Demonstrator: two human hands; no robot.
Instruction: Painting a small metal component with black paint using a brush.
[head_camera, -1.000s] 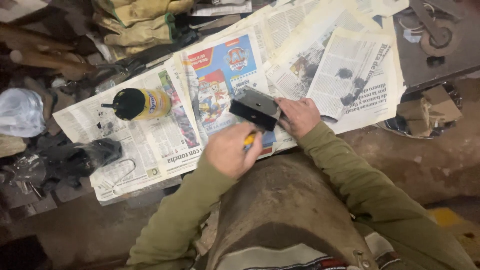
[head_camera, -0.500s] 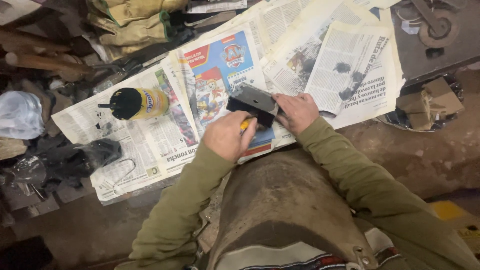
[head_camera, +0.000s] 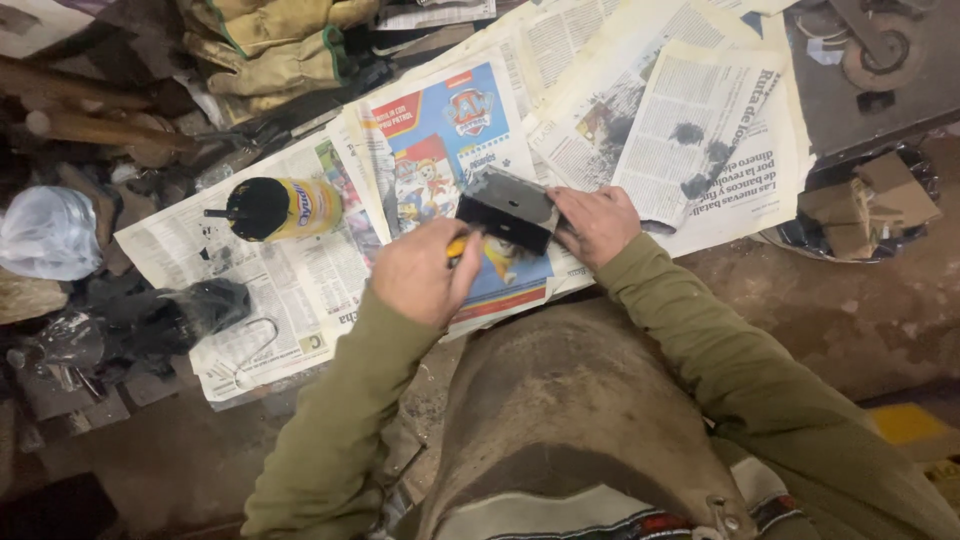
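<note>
Near the middle of the frame we see our left hand (head_camera: 425, 272) curled closed around a yellow-handled tool (head_camera: 457, 247), of which only a short yellow piece shows between the fingers; its working end is hidden, so we cannot tell what kind of tool it is. Just to the right, our right hand (head_camera: 597, 222) grips the right end of a dark rectangular metal block (head_camera: 507, 208), fingers wrapped on its far side. The block rests on a colourful cartoon newspaper page (head_camera: 440, 150), which lies among other spread newspapers (head_camera: 700, 130) covering the tabletop (head_camera: 880, 110). The tool's yellow piece sits right at the block's lower left edge. Left of centre, a yellow bottle with a black cap (head_camera: 275, 208) lies on its side on the paper, well apart from the hands. In the upper left of the frame lies a pair of worn yellowish work gloves (head_camera: 270, 45), and at the far left a clear plastic bag (head_camera: 45, 235).
</note>
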